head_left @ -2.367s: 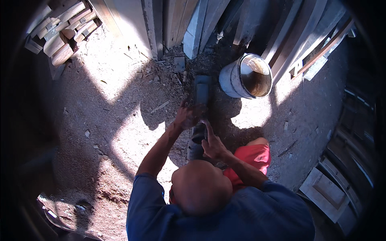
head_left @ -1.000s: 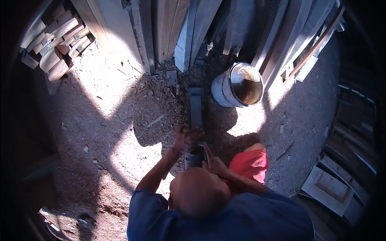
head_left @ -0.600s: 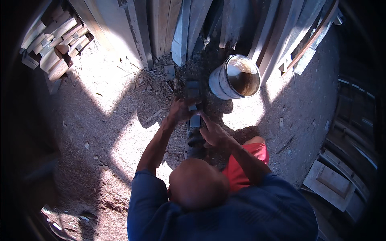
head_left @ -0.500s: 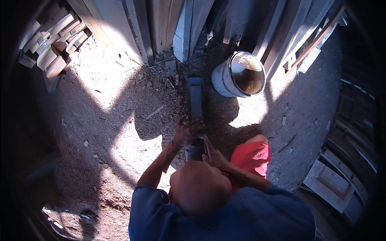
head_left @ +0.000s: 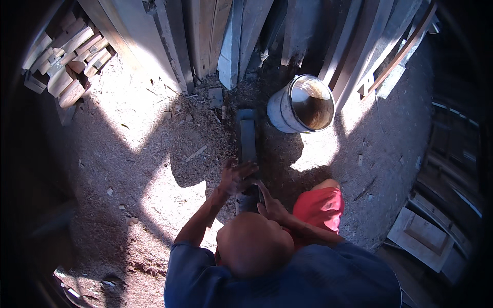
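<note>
A long, narrow dark grey block (head_left: 247, 138), which looks like a sharpening stone, lies on a slightly wider dark base (head_left: 246, 113) on the ground in front of me. My left hand (head_left: 235, 177) is over the near end of the block, its fingers stretched out and apart, pointing right. Close beside it, my right hand (head_left: 273, 208) has its index finger reaching forward and the other fingers curled. A thin dark edge shows by that hand, but what it holds is too shadowed to name. My head hides whatever lies nearer.
A dirty white bucket (head_left: 280, 110) with brownish contents stands to the right of the block. Upright timber boards (head_left: 205, 41) line the far side. Stacked wood offcuts (head_left: 67, 87) are at far left, a wooden panel (head_left: 421, 236) at right. Shavings cover the ground (head_left: 118, 179).
The whole scene sits slightly lower in the picture. Both hands stay together at the near end of the block, having shifted only a little forward along it.
</note>
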A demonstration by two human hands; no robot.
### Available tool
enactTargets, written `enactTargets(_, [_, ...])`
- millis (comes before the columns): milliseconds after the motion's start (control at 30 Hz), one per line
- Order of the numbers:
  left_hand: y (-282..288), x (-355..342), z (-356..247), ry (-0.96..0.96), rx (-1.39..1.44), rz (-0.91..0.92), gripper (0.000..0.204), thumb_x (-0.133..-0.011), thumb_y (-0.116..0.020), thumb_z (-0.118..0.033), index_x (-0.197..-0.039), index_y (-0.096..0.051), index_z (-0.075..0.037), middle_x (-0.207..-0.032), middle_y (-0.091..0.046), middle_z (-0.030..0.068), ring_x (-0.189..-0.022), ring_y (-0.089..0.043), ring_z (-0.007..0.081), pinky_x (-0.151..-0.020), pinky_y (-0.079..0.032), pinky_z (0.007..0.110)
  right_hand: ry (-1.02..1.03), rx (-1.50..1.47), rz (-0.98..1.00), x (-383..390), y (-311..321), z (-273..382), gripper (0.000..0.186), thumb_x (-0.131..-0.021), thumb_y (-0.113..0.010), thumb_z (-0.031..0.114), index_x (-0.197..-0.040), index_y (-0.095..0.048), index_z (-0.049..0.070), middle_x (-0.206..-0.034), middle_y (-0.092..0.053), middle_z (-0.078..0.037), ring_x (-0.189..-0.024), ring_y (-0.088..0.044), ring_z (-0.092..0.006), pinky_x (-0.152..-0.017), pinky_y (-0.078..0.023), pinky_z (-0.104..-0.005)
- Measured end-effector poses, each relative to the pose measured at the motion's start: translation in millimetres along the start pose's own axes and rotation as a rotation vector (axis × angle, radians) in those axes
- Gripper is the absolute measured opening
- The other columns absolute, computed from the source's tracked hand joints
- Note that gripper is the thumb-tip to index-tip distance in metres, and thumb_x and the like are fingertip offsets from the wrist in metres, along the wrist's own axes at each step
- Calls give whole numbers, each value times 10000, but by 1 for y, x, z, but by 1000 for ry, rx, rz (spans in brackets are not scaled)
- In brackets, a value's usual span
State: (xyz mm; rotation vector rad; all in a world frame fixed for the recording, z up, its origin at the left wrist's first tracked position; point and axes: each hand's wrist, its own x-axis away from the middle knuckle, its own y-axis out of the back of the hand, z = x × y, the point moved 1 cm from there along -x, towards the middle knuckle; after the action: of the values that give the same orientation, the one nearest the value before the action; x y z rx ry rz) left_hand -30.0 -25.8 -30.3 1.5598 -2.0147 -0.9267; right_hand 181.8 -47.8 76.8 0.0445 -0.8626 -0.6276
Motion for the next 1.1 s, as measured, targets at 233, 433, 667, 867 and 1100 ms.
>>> enactTargets(233, [80, -127, 45, 60, -3, 48, 485, -777, -894, -324, -1237, -766, -235, -1217, -777, 43, -1204, -703, 267, -1042, -508, 453, -13, -221, -23, -96, 81, 60, 781, -1025, -484, 175, -1694, -84, 220, -842, -657, -160, -760, -717, -245, -671, -620, -441])
enactTargets(433, [34, -50, 11, 25, 19, -78, 533, -818, -846, -461, -1258, -750, -176, -1278, -754, 40, -1198, -709, 195, -1111, -427, 506, -25, 57, 60, -31, 56, 47, 809, -1027, -509, 195, -1701, -61, 195, -943, -697, -187, -875, -730, -318, -809, -594, -481])
enactTargets(667, [21, -58, 37, -53, -25, -141, 452, -806, -863, -369, -1231, -765, -251, -1318, -739, 6, -1206, -706, 206, -1149, -379, 540, -20, -107, -1, -39, 37, 49, 837, -1013, -501, 135, -1683, -10, 238, -982, -708, -266, -889, -754, -399, -803, -620, -528])
enactTargets(867, [76, -105, 34, 58, 169, -37, 491, -787, -903, -325, -1231, -772, -163, -1149, -790, 78, -1015, -764, 278, -875, -573, 419, -82, -226, 33, -67, 88, 92, 745, -1016, -479, 145, -1674, -132, 180, -1020, -709, -297, -893, -748, -422, -755, -651, -517])
enactTargets(1100, [-4, -2, -5, -38, -32, -49, 455, -790, -863, -386, -1214, -776, -247, -1282, -758, -37, -1260, -672, 114, -1135, -375, 519, 26, 49, -53, 1, -10, -3, 806, -1010, -497, 155, -1680, -49, 149, -852, -713, -324, -811, -730, -493, -887, -548, -605])
